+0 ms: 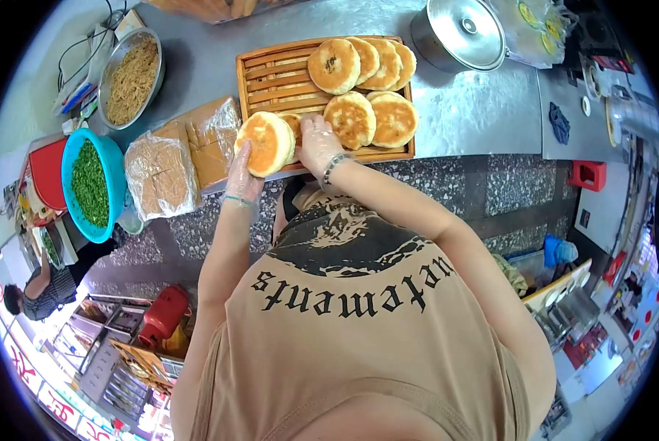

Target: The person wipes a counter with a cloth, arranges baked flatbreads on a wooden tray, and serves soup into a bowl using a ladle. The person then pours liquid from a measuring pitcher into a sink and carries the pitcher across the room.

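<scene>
A clear plastic glove covers my left hand (pixel 246 175), which is closed on the near left edge of a round browned flatbread (pixel 262 144). That flatbread leans against others at the left front of a slatted wooden tray (pixel 271 76). My right hand (pixel 320 145), gloved too, has its fingers and thumb around the right side of another flatbread (pixel 293 125); part of that bread is hidden. Just right of this hand lie two browned flatbreads (pixel 350 120) (pixel 394 122). Several more (pixel 335 66) overlap in a row at the tray's far right.
Left of the tray are plastic-wrapped brown square slabs (pixel 162 173), a turquoise basin of chopped greens (pixel 89 184) and a metal bowl of shredded food (pixel 132 79). A lidded metal pot (pixel 458 33) stands at the back right of the steel counter (pixel 484 110). Another person (pixel 46 290) is at far left.
</scene>
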`<state>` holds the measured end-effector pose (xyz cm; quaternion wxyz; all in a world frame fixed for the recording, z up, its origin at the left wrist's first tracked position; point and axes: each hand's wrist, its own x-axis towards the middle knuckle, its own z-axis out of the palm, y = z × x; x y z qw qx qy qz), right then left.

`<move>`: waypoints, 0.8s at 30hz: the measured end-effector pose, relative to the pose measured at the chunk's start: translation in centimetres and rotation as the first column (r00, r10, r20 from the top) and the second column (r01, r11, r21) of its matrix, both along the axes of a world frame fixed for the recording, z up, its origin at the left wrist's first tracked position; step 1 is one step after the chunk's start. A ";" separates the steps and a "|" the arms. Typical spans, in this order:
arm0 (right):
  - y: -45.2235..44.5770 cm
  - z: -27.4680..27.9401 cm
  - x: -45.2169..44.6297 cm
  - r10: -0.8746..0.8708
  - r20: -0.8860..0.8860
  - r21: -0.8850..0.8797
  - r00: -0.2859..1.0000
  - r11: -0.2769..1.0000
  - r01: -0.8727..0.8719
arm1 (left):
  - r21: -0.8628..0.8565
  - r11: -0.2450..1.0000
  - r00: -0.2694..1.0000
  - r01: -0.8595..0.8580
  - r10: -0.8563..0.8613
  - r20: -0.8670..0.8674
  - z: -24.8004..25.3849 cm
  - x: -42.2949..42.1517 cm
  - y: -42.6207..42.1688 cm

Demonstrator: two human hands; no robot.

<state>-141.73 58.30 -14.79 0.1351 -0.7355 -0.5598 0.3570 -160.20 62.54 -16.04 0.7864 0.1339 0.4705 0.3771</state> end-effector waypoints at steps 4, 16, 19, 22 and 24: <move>1.6 -3.9 0.6 -0.173 -0.167 0.072 0.971 0.980 0.187 | -0.043 0.988 0.988 -0.148 0.146 -0.056 -0.5 0.9 -2.0; 3.4 2.2 1.3 -0.092 -0.811 -0.072 0.577 0.996 0.058 | 0.133 0.947 0.926 -0.293 0.246 0.286 5.4 -0.4 -5.5; 4.3 10.2 -1.5 0.110 -0.782 0.007 0.614 0.986 -0.167 | 0.178 0.905 0.887 -0.385 0.310 0.343 8.8 -2.7 -7.0; 4.2 12.0 -6.6 0.311 -0.783 0.162 0.539 0.938 -0.306 | 0.235 0.831 0.830 -0.505 0.392 0.396 10.8 -6.3 -9.7; 3.5 13.7 -12.3 0.318 -0.813 0.134 0.488 0.917 -0.375 | 0.294 0.731 0.753 -0.616 0.437 0.492 12.0 -10.6 -12.3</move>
